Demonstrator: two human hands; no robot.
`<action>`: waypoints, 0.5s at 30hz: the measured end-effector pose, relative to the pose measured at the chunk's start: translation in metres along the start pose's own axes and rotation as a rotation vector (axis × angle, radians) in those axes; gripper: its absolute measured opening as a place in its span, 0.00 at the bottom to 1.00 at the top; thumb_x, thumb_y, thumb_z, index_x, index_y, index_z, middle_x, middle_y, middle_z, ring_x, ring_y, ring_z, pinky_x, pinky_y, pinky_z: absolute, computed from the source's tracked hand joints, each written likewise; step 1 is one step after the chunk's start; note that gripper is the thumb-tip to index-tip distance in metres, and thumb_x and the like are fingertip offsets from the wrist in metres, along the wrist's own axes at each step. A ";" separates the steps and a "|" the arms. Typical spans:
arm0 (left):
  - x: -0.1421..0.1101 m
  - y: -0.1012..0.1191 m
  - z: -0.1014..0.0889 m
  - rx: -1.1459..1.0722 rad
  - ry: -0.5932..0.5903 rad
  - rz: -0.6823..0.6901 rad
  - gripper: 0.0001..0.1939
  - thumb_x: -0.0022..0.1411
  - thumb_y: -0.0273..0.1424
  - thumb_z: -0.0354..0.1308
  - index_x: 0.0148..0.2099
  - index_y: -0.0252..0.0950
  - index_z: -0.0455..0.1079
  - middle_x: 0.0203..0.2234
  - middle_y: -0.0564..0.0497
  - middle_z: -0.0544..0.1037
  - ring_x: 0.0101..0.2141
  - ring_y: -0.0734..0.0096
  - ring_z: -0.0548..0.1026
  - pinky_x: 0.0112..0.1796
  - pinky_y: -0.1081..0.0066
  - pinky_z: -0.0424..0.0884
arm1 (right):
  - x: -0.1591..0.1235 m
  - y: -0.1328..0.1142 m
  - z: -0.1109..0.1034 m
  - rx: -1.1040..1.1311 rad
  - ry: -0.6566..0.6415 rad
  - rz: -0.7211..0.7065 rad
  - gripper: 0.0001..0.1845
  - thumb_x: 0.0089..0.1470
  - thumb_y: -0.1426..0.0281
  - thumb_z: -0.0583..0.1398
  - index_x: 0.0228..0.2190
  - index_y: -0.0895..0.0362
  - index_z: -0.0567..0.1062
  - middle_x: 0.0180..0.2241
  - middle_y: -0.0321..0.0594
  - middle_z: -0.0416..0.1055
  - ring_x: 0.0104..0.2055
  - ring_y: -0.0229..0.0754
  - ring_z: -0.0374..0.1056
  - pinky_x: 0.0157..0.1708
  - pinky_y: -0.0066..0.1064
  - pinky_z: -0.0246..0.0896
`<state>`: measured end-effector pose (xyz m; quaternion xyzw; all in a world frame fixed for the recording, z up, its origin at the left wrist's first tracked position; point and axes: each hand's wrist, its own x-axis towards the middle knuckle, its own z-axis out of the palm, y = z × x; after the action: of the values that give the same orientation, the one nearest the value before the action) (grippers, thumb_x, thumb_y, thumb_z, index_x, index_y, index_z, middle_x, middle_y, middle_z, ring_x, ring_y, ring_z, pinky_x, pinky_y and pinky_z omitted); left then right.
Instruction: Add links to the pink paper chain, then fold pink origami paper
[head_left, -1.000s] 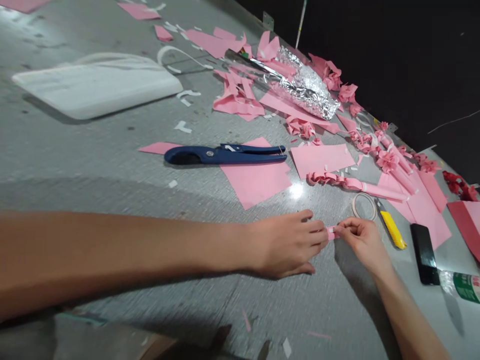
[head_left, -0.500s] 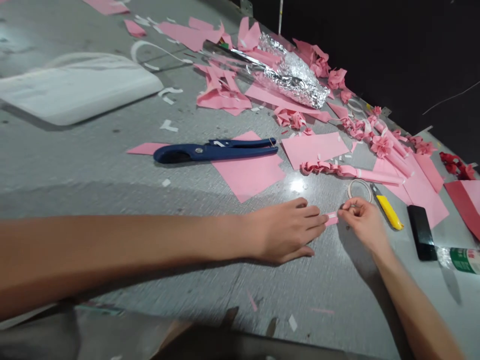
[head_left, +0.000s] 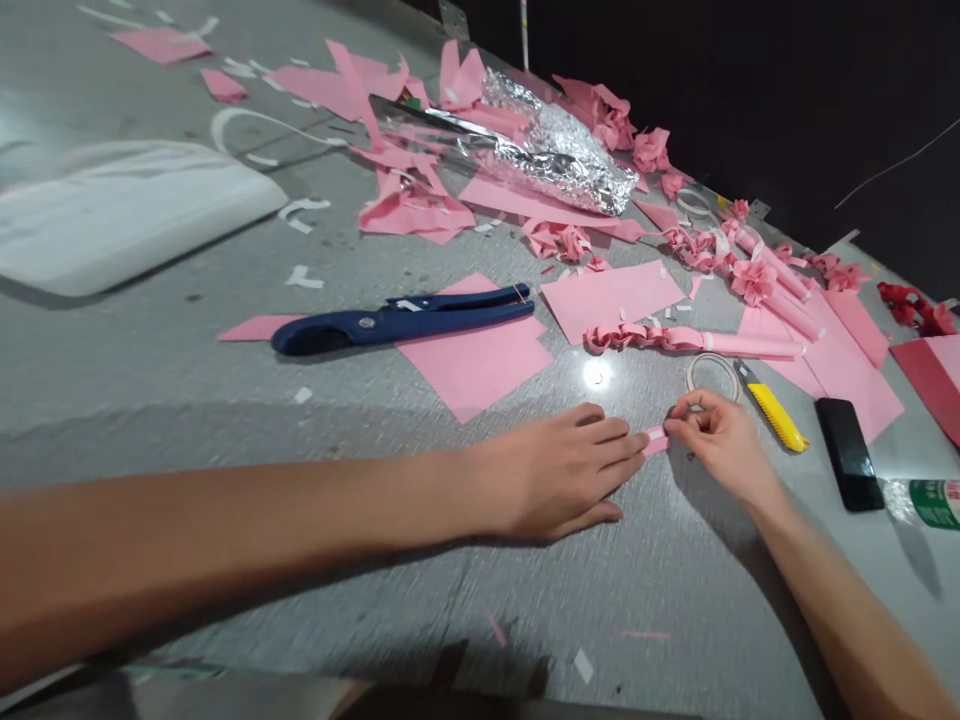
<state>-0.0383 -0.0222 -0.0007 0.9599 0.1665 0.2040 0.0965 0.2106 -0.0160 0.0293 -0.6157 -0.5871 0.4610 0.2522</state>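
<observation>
While your left hand [head_left: 566,478] lies palm down on the surface [head_left: 375,595], its fingers extended and not closed around anything, their tips rest on one end of a short pink paper strip [head_left: 655,444], apparently to stop so light a piece from sliding. Your right hand [head_left: 716,440] meets the strip's opposite end with thumb and forefinger pinched together on it, a grip suited, one may judge, to a narrow edge. Between the two hands, a white patch [head_left: 657,434], possibly tape, shows on the strip. Note the tape roll [head_left: 691,374] just beyond your right hand and the yellow utility knife [head_left: 778,418] to that hand's right, both presumably set within its easy reach. Dark blue pruning shears [head_left: 409,320] lie beyond your left hand, partly over a pink paper sheet [head_left: 472,372], which they may incidentally weigh down.
</observation>
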 end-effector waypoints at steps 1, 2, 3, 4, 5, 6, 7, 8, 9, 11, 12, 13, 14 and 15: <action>0.000 0.000 0.000 -0.009 0.005 0.000 0.22 0.76 0.42 0.54 0.63 0.33 0.71 0.59 0.39 0.79 0.55 0.51 0.76 0.55 0.58 0.65 | 0.000 0.000 0.000 -0.004 -0.002 -0.002 0.10 0.52 0.62 0.67 0.30 0.53 0.72 0.15 0.21 0.53 0.19 0.34 0.46 0.22 0.30 0.41; 0.000 0.000 0.000 -0.010 0.005 0.003 0.22 0.76 0.42 0.54 0.63 0.33 0.71 0.59 0.39 0.79 0.55 0.51 0.76 0.55 0.58 0.65 | 0.000 0.000 0.001 -0.009 -0.007 -0.004 0.10 0.52 0.62 0.67 0.30 0.53 0.73 0.15 0.21 0.53 0.19 0.35 0.47 0.22 0.30 0.42; 0.000 -0.001 0.000 -0.004 0.000 0.007 0.22 0.77 0.42 0.54 0.63 0.33 0.71 0.59 0.39 0.79 0.55 0.51 0.76 0.54 0.57 0.66 | 0.000 0.000 0.001 -0.014 -0.013 -0.006 0.10 0.52 0.63 0.67 0.30 0.53 0.73 0.15 0.22 0.53 0.19 0.35 0.48 0.22 0.29 0.42; 0.000 -0.001 -0.001 0.008 -0.011 0.012 0.22 0.76 0.42 0.54 0.62 0.32 0.71 0.59 0.39 0.79 0.55 0.50 0.76 0.54 0.56 0.66 | 0.000 0.000 0.002 -0.019 -0.018 -0.007 0.09 0.52 0.63 0.66 0.30 0.53 0.73 0.15 0.22 0.54 0.19 0.35 0.48 0.22 0.29 0.42; 0.000 -0.001 -0.002 0.024 -0.024 0.021 0.22 0.76 0.42 0.55 0.62 0.31 0.71 0.59 0.38 0.79 0.55 0.50 0.77 0.54 0.56 0.67 | 0.000 0.000 0.001 -0.024 -0.020 -0.009 0.08 0.52 0.64 0.66 0.30 0.53 0.73 0.15 0.22 0.54 0.19 0.35 0.48 0.21 0.29 0.42; 0.000 -0.001 -0.003 0.043 -0.036 0.032 0.22 0.76 0.42 0.55 0.61 0.29 0.71 0.58 0.37 0.79 0.54 0.49 0.77 0.53 0.55 0.68 | 0.000 0.001 0.001 -0.028 -0.018 -0.012 0.07 0.52 0.65 0.65 0.30 0.53 0.73 0.15 0.23 0.55 0.19 0.35 0.48 0.21 0.29 0.41; -0.001 -0.001 -0.003 0.061 -0.040 0.044 0.21 0.76 0.40 0.55 0.60 0.28 0.72 0.56 0.37 0.80 0.52 0.49 0.78 0.52 0.55 0.69 | 0.000 0.001 0.001 -0.031 -0.014 -0.015 0.05 0.53 0.66 0.64 0.30 0.53 0.73 0.15 0.23 0.55 0.19 0.35 0.48 0.21 0.29 0.41; -0.001 -0.001 -0.004 0.077 -0.037 0.056 0.19 0.76 0.37 0.55 0.58 0.28 0.73 0.54 0.38 0.82 0.51 0.50 0.79 0.50 0.55 0.71 | 0.000 0.002 0.000 -0.032 -0.011 -0.020 0.04 0.53 0.66 0.64 0.31 0.53 0.74 0.15 0.23 0.54 0.19 0.35 0.48 0.21 0.29 0.41; -0.001 -0.002 -0.004 0.086 -0.025 0.069 0.15 0.76 0.33 0.55 0.56 0.28 0.73 0.52 0.39 0.83 0.49 0.52 0.79 0.48 0.56 0.72 | -0.001 0.002 0.000 -0.033 -0.010 -0.031 0.04 0.54 0.67 0.64 0.32 0.54 0.75 0.15 0.23 0.53 0.19 0.35 0.48 0.21 0.29 0.42; -0.001 -0.003 -0.005 0.077 0.025 0.085 0.11 0.74 0.23 0.53 0.53 0.30 0.74 0.49 0.41 0.84 0.46 0.56 0.81 0.45 0.58 0.74 | -0.003 0.003 0.001 -0.036 -0.022 -0.064 0.06 0.57 0.67 0.63 0.36 0.55 0.78 0.17 0.24 0.56 0.20 0.36 0.52 0.23 0.30 0.47; -0.002 -0.005 -0.005 0.057 0.057 0.088 0.12 0.73 0.20 0.52 0.53 0.30 0.74 0.48 0.42 0.84 0.45 0.57 0.81 0.44 0.60 0.75 | -0.005 0.003 0.001 -0.042 -0.034 -0.084 0.07 0.58 0.66 0.63 0.37 0.56 0.80 0.18 0.27 0.60 0.21 0.36 0.56 0.24 0.30 0.50; -0.001 -0.006 -0.005 0.028 0.087 0.088 0.13 0.72 0.18 0.52 0.53 0.31 0.74 0.48 0.42 0.84 0.46 0.58 0.81 0.44 0.60 0.76 | -0.007 0.003 0.002 -0.057 -0.050 -0.101 0.08 0.59 0.66 0.63 0.38 0.56 0.81 0.21 0.30 0.66 0.23 0.37 0.60 0.25 0.30 0.53; -0.001 -0.007 -0.005 -0.004 0.112 0.089 0.13 0.72 0.18 0.52 0.54 0.31 0.73 0.48 0.42 0.84 0.46 0.58 0.81 0.45 0.61 0.77 | -0.008 0.003 0.004 -0.081 -0.064 -0.117 0.08 0.60 0.67 0.63 0.38 0.56 0.82 0.24 0.34 0.71 0.25 0.38 0.63 0.27 0.31 0.55; -0.001 -0.008 -0.005 -0.036 0.130 0.087 0.13 0.72 0.18 0.52 0.54 0.31 0.73 0.48 0.42 0.84 0.47 0.58 0.80 0.46 0.61 0.78 | -0.010 0.003 0.005 -0.113 -0.071 -0.133 0.08 0.61 0.67 0.63 0.39 0.56 0.83 0.27 0.36 0.75 0.27 0.39 0.65 0.28 0.31 0.57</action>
<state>-0.0436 -0.0144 0.0013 0.9491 0.1268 0.2728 0.0936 0.2093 -0.0274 0.0272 -0.5718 -0.6603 0.4310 0.2263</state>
